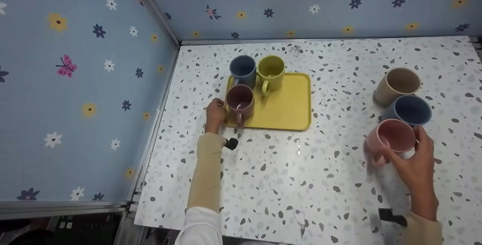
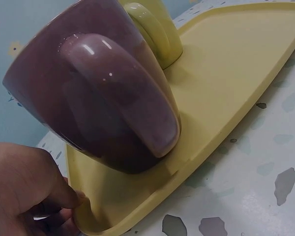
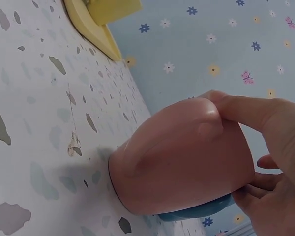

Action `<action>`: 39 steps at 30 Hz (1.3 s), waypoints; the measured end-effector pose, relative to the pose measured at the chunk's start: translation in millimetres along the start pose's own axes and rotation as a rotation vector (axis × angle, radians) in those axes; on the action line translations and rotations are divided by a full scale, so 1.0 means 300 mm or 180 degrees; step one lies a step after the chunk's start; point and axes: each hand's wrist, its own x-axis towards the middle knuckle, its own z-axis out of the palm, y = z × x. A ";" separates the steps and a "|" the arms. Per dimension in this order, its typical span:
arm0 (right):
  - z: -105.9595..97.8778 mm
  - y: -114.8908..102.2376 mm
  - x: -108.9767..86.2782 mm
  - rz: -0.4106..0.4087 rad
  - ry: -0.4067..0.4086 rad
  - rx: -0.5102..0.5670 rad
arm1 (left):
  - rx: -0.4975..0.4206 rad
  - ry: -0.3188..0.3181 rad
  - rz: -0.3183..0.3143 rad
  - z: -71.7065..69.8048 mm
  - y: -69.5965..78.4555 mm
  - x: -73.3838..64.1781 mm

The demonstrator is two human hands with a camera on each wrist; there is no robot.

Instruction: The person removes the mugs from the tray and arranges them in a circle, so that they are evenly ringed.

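At the near left corner of a yellow tray [image 1: 290,105], my left hand [image 1: 216,114] pinches the rim, thumb on top in the left wrist view. Just beside that hand stands a dark purple mug [image 2: 88,93] on the tray, handle toward me. A grey-blue mug [image 1: 243,72] and a yellow mug [image 1: 272,72] stand behind it. Over at the right, my right hand [image 1: 416,162] grips a pink mug [image 3: 182,162] by its rim, thumb near the handle side and fingers across the far side. A dark blue mug [image 1: 410,110] stands right behind the pink one.
A beige mug [image 1: 395,87] stands behind the dark blue mug. The speckled white table [image 1: 278,184] meets a flowered blue panel [image 1: 301,8] at the back and another panel [image 1: 90,87] on the left. The tray's right half holds no mugs.
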 end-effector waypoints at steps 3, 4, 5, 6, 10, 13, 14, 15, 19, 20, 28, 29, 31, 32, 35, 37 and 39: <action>0.002 -0.005 0.000 -0.0063 -0.0004 0.0002 | -0.0051 0.0005 0.0030 -0.005 0.001 -0.005; 0.002 -0.008 0.000 -0.0070 0.0000 0.0012 | -0.0062 0.0005 0.0032 -0.006 0.002 -0.006; 0.002 -0.012 0.001 -0.0066 0.0016 0.0031 | -0.0069 0.0001 0.0033 -0.007 0.003 -0.007; 0.003 -0.018 0.003 -0.0051 0.0037 0.0055 | -0.0076 -0.0003 0.0032 -0.009 0.004 -0.008; 0.001 -0.049 0.016 -0.0096 0.0247 0.0165 | -0.0019 0.0021 0.0049 -0.013 0.007 -0.010; 0.001 -0.075 0.028 -0.0197 0.0413 0.0207 | 0.0061 0.0048 0.0071 -0.015 0.008 -0.010; 0.003 -0.083 0.033 -0.0241 0.0446 0.0217 | 0.0077 0.0048 0.0076 -0.015 0.008 -0.010; 0.004 -0.092 0.037 -0.0261 0.0458 0.0211 | 0.0073 0.0040 0.0072 -0.015 0.008 -0.010; 0.015 -0.127 0.056 -0.0398 0.0449 0.0218 | 0.0062 0.0018 0.0052 -0.013 0.008 -0.011; 0.019 -0.136 0.062 -0.0460 0.0443 0.0231 | 0.0066 0.0025 0.0054 -0.013 0.009 -0.011; 0.062 -0.204 0.111 -0.0918 0.0406 0.0272 | 0.0070 -0.0002 0.0003 -0.009 0.013 -0.010; 0.070 -0.211 0.116 -0.0978 0.0409 0.0287 | 0.0063 -0.0012 -0.0013 -0.008 0.013 -0.010; 0.089 -0.223 0.125 -0.1080 0.0424 0.0345 | 0.0029 -0.0032 -0.0048 -0.008 0.014 -0.011; 0.099 -0.229 0.130 -0.1126 0.0424 0.0364 | 0.0010 -0.0039 -0.0067 -0.008 0.014 -0.013; 0.131 -0.247 0.143 -0.1195 0.0389 0.0430 | 0.0025 -0.0042 -0.0090 -0.009 0.017 -0.013; 0.152 -0.258 0.153 -0.1198 0.0328 0.0469 | 0.0010 -0.0055 -0.0112 -0.011 0.018 -0.014; 0.171 -0.273 0.161 -0.1163 0.0255 0.0479 | 0.0011 -0.0069 -0.0123 -0.012 0.018 -0.014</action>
